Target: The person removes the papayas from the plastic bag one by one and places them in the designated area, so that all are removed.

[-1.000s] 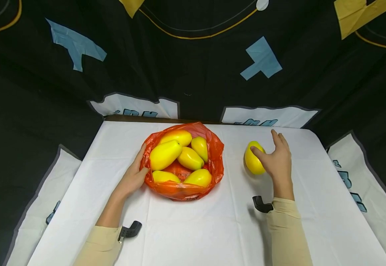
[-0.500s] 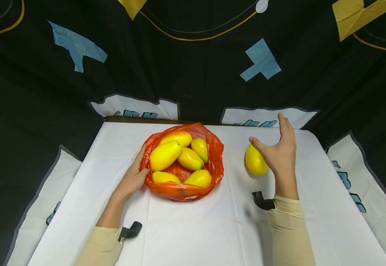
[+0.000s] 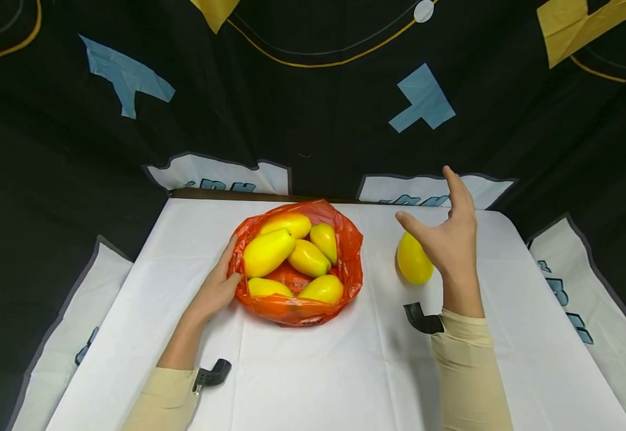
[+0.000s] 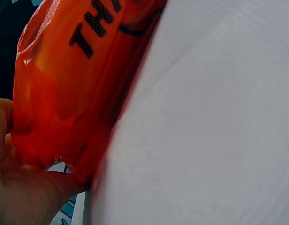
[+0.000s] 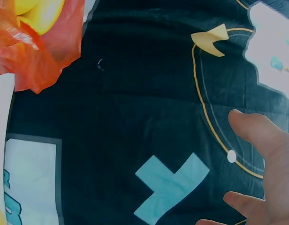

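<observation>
A red plastic bag point(image 3: 353, 269) stands with its mouth spread wide, holding several yellow mangoes point(image 3: 268, 252). My left hand point(image 3: 217, 290) holds the bag's left side, thumb toward me and fingers along the far part of the rim. In the left wrist view the thumb and fingers press against the bag's printed red wall point(image 4: 64, 98). One more mango point(image 3: 413, 263) lies alone on the table to the right. Raised above and just right of it, my right hand point(image 3: 453, 242) has thumb and fingers spread apart, with nothing in it. The hand partly overlaps that mango in the head view.
A white-covered table point(image 3: 313, 377) lies under everything. Behind it hangs a black cloth point(image 3: 313, 120) with blue and yellow tape pieces. Black camera mounts sit on both wrists, including the right wrist mount point(image 3: 423, 320).
My right hand has risen away from the lone mango, its fingers now reaching higher and spread wider. The left hand and the bag have stayed in place.
</observation>
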Available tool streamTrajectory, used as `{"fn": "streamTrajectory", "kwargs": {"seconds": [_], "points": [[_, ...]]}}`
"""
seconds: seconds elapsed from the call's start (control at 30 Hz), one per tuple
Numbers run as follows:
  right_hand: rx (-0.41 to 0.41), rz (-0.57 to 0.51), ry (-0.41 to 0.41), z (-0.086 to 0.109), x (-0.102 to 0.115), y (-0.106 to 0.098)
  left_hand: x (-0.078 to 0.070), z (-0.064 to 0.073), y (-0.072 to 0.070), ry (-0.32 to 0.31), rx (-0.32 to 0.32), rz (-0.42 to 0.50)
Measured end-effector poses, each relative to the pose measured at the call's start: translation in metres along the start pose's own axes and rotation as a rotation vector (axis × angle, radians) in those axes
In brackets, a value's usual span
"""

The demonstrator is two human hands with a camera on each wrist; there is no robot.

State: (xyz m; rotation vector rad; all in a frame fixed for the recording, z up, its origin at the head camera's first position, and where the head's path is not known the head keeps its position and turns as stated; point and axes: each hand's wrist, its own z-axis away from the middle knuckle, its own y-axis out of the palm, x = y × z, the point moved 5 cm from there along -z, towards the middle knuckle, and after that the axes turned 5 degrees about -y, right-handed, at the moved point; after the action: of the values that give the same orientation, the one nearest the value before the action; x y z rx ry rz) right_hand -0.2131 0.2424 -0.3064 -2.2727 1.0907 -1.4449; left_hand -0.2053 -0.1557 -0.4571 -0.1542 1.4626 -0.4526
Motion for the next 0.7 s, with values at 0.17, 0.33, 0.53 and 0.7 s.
{"fn": "streamTrajectory", "kwargs": {"seconds": [0.17,0.33,0.53,0.7], "points": [[0.033,-0.014,-0.011,-0.004,0.011,0.004,0.001,0.0,-0.001,-0.005,0.0,0.004],[0.049,-0.033,-0.025,-0.007,0.019,0.011,0.001,-0.001,-0.001,-0.002,0.001,0.008],[0.077,-0.055,-0.063,-0.011,0.027,0.023,0.006,-0.002,0.0,0.01,0.0,-0.001],[0.096,-0.089,-0.116,-0.016,0.036,0.035,0.03,-0.014,0.002,0.015,-0.014,-0.008]]}}
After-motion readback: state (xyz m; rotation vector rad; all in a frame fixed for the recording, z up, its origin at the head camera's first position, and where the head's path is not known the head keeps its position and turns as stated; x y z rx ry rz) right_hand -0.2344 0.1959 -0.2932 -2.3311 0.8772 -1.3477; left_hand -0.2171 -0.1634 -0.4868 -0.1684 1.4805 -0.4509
